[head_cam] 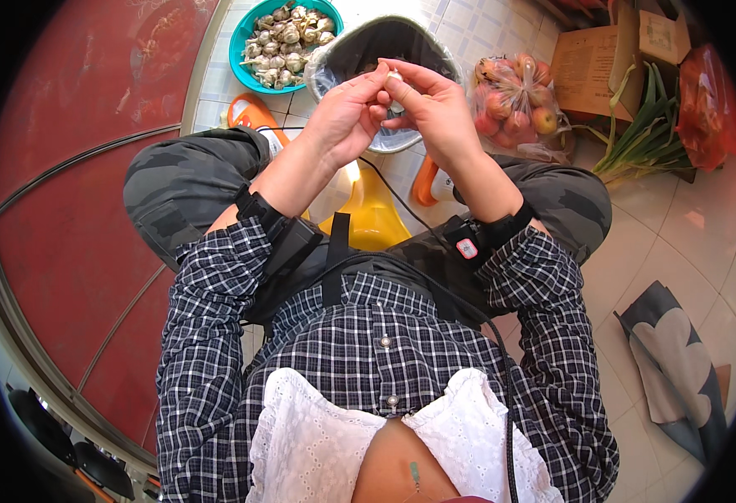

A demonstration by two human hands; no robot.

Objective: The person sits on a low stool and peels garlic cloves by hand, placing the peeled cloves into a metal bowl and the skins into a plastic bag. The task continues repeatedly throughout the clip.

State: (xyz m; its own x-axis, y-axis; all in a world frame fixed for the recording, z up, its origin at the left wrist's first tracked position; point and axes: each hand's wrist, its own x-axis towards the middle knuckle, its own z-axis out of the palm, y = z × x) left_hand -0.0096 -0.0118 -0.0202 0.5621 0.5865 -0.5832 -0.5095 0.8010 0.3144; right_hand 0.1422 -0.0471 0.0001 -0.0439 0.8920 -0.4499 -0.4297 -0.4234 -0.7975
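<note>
Both my hands meet over a bin [388, 146] lined with a clear plastic bag. A small whitish garlic clove [394, 76] is pinched at the fingertips of my right hand [436, 107], with the thumb lying over it. From the other side, the thumb and forefinger of my left hand [350, 119] close on the clove's edge. Something pale shows lower down between the curled fingers, too covered to name. Left of the bin, a teal plastic basin [237, 60] holds many garlic bulbs [289, 34] with dry skins. The bin's contents are dark and partly hidden by my hands.
A tied clear bag of apples [514, 104] sits right of the bin. Beyond it are a cardboard box [588, 69], green leafy stalks [648, 135] and a red plastic bag [710, 107]. A yellow plastic object [371, 210] stands between my legs. Red panels [91, 207] border the left side.
</note>
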